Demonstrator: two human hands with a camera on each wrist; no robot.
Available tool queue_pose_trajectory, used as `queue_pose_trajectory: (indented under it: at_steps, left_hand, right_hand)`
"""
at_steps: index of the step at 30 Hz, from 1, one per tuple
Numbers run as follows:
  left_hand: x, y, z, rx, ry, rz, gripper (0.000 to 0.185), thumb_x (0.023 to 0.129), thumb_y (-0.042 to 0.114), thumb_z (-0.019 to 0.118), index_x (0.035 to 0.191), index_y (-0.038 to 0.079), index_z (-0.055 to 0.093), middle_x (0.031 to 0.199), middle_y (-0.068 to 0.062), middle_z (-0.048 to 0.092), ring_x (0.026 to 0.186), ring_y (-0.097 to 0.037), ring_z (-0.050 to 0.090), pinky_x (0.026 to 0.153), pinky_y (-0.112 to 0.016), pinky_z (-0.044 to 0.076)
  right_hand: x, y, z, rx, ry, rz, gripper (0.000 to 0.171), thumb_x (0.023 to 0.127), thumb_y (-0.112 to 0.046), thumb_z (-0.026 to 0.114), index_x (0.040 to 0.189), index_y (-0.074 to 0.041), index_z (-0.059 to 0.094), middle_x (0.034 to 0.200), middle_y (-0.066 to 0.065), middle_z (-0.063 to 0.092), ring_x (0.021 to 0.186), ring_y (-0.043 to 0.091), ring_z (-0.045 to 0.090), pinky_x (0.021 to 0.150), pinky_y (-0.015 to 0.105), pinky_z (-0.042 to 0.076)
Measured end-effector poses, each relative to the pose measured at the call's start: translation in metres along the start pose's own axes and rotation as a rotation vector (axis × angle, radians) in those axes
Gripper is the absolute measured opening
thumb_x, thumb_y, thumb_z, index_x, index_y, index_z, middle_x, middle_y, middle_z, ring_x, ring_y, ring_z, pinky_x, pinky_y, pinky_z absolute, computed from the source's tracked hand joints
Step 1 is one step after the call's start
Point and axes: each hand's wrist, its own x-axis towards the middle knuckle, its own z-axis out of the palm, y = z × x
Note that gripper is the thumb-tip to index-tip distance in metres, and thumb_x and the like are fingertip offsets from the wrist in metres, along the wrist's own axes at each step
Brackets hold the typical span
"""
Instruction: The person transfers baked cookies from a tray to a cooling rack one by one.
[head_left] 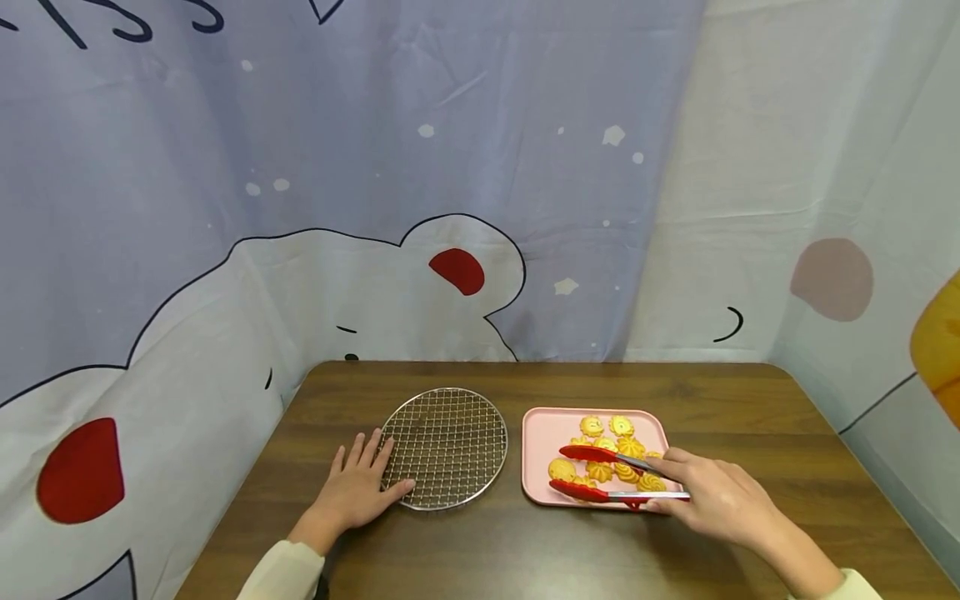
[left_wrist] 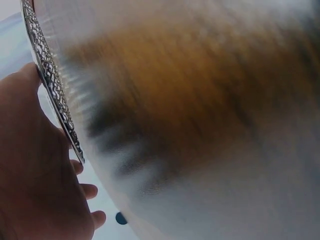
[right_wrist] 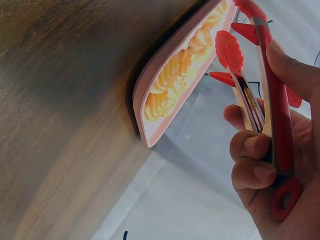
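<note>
Red-tipped metal tongs [right_wrist: 277, 105], gripped by my right hand [head_left: 722, 493], overhang ridged cookies [head_left: 600, 472]; my left hand [head_left: 355, 492], fingers straight, touches round wire mesh [head_left: 447, 448].

Head view looks down on the table [head_left: 450, 562]; closer wrist views share it.

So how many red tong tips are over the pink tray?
2. In the head view, the far tip is over the cookies, and the near tip is toward the tray's near edge. Neither looks hidden.
</note>
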Motion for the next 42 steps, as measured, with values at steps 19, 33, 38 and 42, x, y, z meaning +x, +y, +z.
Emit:
queue_pose_trajectory:
  at_steps: [19, 33, 38, 42]
  left_hand:
    - [-0.0041, 0.0014, -0.0024, -0.008, -0.011, -0.003, 0.092, 0.096, 0.070, 0.047, 0.160, 0.005, 0.030, 0.167, -0.023, 0.016, 0.152, -0.049, 0.011, 0.118, -0.070, 0.004]
    - [-0.0021, 0.0021, -0.0026, 0.012, -0.023, -0.015, 0.092, 0.097, 0.069, 0.047, 0.160, 0.006, 0.029, 0.168, -0.021, 0.014, 0.153, -0.047, 0.010, 0.119, -0.069, 0.004]
    - [-0.0015, 0.0022, -0.0033, 0.011, -0.028, -0.017, 0.093, 0.096, 0.071, 0.047, 0.160, 0.006, 0.029, 0.168, -0.021, 0.015, 0.153, -0.048, 0.010, 0.119, -0.069, 0.004]
    - [-0.0006, 0.0009, -0.0023, 0.013, -0.021, -0.014, 0.092, 0.096, 0.071, 0.046, 0.160, 0.006, 0.029, 0.167, -0.021, 0.015, 0.153, -0.048, 0.010, 0.119, -0.069, 0.005]
  right_hand:
    - [0.0034, -0.0024, 0.0043, 0.013, -0.051, 0.015, 0.049, 0.082, -0.056, 0.079, 0.125, -0.033, 0.073, 0.098, -0.017, 0.063, 0.066, -0.002, 0.048, 0.051, 0.028, 0.040]
    - [0.0028, -0.0026, 0.0043, 0.006, -0.035, 0.005, 0.046, 0.082, -0.051, 0.080, 0.122, -0.030, 0.075, 0.095, -0.016, 0.062, 0.063, -0.002, 0.044, 0.049, 0.025, 0.038]
    - [0.0042, -0.0033, 0.0023, 0.001, 0.002, -0.013, 0.044, 0.082, -0.048, 0.082, 0.123, -0.032, 0.075, 0.094, -0.018, 0.060, 0.062, -0.003, 0.045, 0.049, 0.025, 0.038]
    - [0.0070, -0.0050, -0.0006, 0.005, 0.020, -0.031, 0.043, 0.082, -0.047, 0.082, 0.121, -0.030, 0.075, 0.093, -0.020, 0.058, 0.061, -0.004, 0.044, 0.049, 0.025, 0.038]
